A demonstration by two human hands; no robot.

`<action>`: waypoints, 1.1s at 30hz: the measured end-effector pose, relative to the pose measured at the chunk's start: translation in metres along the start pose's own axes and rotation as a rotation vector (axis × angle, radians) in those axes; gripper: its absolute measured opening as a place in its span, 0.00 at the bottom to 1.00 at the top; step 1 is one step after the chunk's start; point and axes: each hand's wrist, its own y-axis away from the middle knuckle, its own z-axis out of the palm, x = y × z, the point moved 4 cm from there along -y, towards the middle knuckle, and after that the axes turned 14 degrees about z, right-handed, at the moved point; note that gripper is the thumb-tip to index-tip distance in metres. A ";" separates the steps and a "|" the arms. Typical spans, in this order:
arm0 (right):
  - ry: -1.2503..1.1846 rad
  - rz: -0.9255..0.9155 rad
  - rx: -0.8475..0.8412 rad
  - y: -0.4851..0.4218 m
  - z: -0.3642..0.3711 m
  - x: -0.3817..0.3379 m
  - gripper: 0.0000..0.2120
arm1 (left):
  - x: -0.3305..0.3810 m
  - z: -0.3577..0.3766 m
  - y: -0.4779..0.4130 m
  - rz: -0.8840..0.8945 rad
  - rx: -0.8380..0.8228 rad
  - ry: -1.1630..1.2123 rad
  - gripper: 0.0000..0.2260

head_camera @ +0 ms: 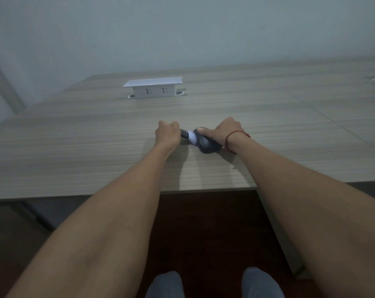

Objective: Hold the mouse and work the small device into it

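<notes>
Desk (pixel 74 160) front edge nearest. Mid-desk, well inside that edge: left hand (pixel 167 135) fisted round dark handle (pixel 184 133); right hand (pixel 223 131) grips black rounded body (pixel 206 144), white section (pixel 192 137) between. Bare desktop surrounds. Beyond: raised socket box (pixel 153 88), well apart.

Both arms outstretched; left grip (pixel 168 134) fisted, right grip (pixel 226 131) curled.

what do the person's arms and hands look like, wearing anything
Both forearms are bare, no sleeves in view. The right hand has a thin red string bracelet round the wrist. The left hand wears nothing. No rings or watch show.
</notes>
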 end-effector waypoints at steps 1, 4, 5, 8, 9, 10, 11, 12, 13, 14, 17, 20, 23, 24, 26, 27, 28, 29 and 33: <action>-0.006 0.003 -0.005 0.000 0.000 0.000 0.36 | -0.001 -0.002 -0.001 0.010 -0.029 0.023 0.19; -0.019 0.002 -0.003 -0.002 0.002 0.000 0.39 | -0.002 -0.006 -0.003 0.027 -0.115 0.067 0.16; -0.014 0.002 -0.006 -0.001 0.003 0.000 0.39 | -0.001 -0.006 -0.003 0.026 -0.119 0.072 0.16; -0.015 -0.006 -0.016 0.000 0.003 -0.001 0.38 | -0.002 0.000 -0.004 0.039 -0.030 0.052 0.18; -0.020 -0.004 -0.015 0.001 0.003 -0.001 0.38 | -0.001 0.000 -0.003 0.020 0.021 0.038 0.18; -0.018 -0.004 -0.011 0.000 0.002 0.000 0.39 | -0.001 -0.001 -0.003 0.006 0.063 0.025 0.19; -0.015 -0.001 -0.011 0.000 0.002 0.000 0.39 | -0.001 -0.004 -0.003 0.006 0.099 0.016 0.18; -0.011 -0.003 -0.013 -0.001 0.002 0.000 0.40 | -0.002 -0.007 -0.005 0.023 0.123 0.004 0.18; -0.008 -0.002 -0.021 -0.001 0.002 0.001 0.40 | -0.003 -0.010 -0.006 0.053 0.131 -0.004 0.18; -0.006 -0.007 -0.027 -0.002 0.001 0.001 0.40 | -0.002 -0.012 -0.007 0.098 0.120 -0.010 0.17; -0.002 -0.011 -0.045 -0.002 0.000 0.002 0.39 | -0.003 -0.005 -0.009 0.180 -0.009 -0.024 0.15; 0.010 -0.019 -0.046 -0.003 -0.001 0.002 0.38 | 0.004 0.004 -0.006 0.217 0.004 -0.058 0.16; -0.004 -0.008 -0.066 -0.003 -0.004 0.004 0.38 | 0.007 0.000 -0.007 0.137 0.141 -0.029 0.12; -0.006 -0.009 -0.078 -0.003 -0.004 0.004 0.38 | 0.006 -0.003 -0.009 0.116 0.176 0.007 0.11; -0.015 -0.013 -0.110 -0.003 -0.004 0.004 0.38 | 0.005 -0.006 -0.015 0.132 0.175 0.039 0.12; -0.019 -0.014 -0.122 -0.002 -0.003 0.004 0.38 | 0.005 -0.005 -0.016 0.148 0.150 0.034 0.13; -0.018 -0.017 -0.129 -0.003 -0.002 0.004 0.37 | 0.004 -0.004 -0.016 0.154 0.128 0.016 0.14; -0.006 -0.017 -0.126 -0.003 -0.001 0.004 0.36 | 0.002 -0.002 -0.016 0.145 0.115 -0.009 0.15; 0.038 -0.030 -0.046 -0.004 -0.002 0.004 0.32 | -0.003 -0.003 -0.011 0.031 0.201 -0.088 0.16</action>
